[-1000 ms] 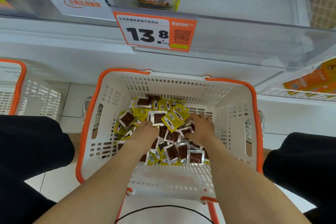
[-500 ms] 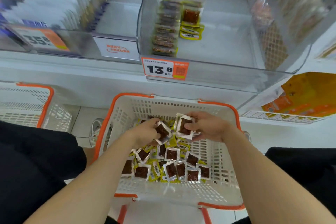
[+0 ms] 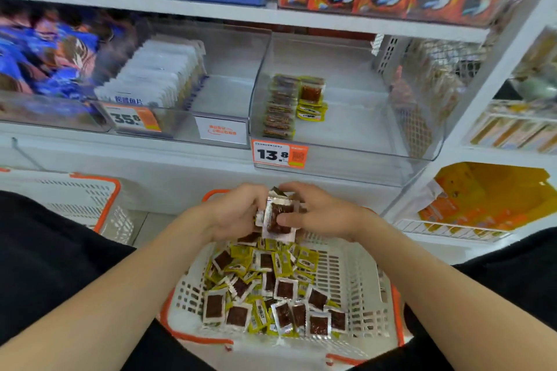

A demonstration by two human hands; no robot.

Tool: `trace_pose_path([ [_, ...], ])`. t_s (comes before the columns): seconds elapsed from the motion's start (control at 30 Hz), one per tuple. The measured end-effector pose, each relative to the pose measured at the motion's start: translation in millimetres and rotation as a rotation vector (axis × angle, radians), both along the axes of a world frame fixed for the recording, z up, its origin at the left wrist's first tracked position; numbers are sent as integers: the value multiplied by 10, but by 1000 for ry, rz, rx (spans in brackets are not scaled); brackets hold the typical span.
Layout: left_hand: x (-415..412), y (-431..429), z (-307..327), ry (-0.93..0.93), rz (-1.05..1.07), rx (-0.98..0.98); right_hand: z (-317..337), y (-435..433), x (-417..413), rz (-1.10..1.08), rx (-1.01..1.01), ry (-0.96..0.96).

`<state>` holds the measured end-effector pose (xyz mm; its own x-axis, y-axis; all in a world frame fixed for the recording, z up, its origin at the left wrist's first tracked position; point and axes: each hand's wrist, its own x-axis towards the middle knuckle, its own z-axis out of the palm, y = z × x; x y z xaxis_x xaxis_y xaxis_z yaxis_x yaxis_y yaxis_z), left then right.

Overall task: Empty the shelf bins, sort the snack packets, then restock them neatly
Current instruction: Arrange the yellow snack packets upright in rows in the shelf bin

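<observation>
My left hand [image 3: 238, 214] and my right hand [image 3: 319, 214] meet above the white basket [image 3: 364, 289] and together grip a small stack of snack packets [image 3: 277, 217], silver-edged with dark red windows. Many more yellow and silver packets [image 3: 271, 289] lie loose in the basket below. On the shelf ahead stands a clear bin [image 3: 346, 129] with a 13.8 price tag [image 3: 278, 154]. A short row of packets [image 3: 280, 108] stands at its left side, with a few yellow ones [image 3: 312, 99] beside them.
A second white basket with an orange rim [image 3: 75, 193] sits at the left. The neighbouring clear bin [image 3: 168, 81] holds white packets behind a 35.8 tag. Orange-yellow packaging [image 3: 488, 193] fills the lower right shelf. My dark-clothed knees flank the basket.
Both hands have risen out of the basket's pile with packets and come together, stacking them. The view has tilted up toward the shelf.
</observation>
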<state>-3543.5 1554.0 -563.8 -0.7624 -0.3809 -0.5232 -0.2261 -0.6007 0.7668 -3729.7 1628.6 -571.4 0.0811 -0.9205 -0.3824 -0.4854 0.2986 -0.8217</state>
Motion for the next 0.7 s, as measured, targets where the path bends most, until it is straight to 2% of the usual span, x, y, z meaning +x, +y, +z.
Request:
trace_pose_path([
  [0.07, 12, 18, 110, 49, 80, -7, 166, 23, 35, 58, -175, 202],
  [0.17, -5, 17, 255, 81, 222, -33, 372, 84, 49, 83, -441, 404],
  [0.23, -4, 47, 329, 44, 291, -62, 417, 151, 72, 19, -638, 492],
  [0.3, -10, 122, 368, 127, 316, -13, 404, 222, 156, -82, -809, 517],
  [0.4, -37, 256, 390, 375, 309, 44, 353, 238, 226, -38, -912, 473],
  [0.47, -69, 293, 409, 420, 353, -6, 393, 232, 177, 8, -936, 373],
  [0.53, -83, 298, 410, 431, 369, -60, 472, 235, 119, -38, -922, 246],
  [0.6, -86, 296, 423, 362, 327, -139, 503, 222, 69, -160, -892, 109],
  [0.7, -68, 281, 413, 289, 233, -232, 484, 150, -19, -394, -810, 37],
])
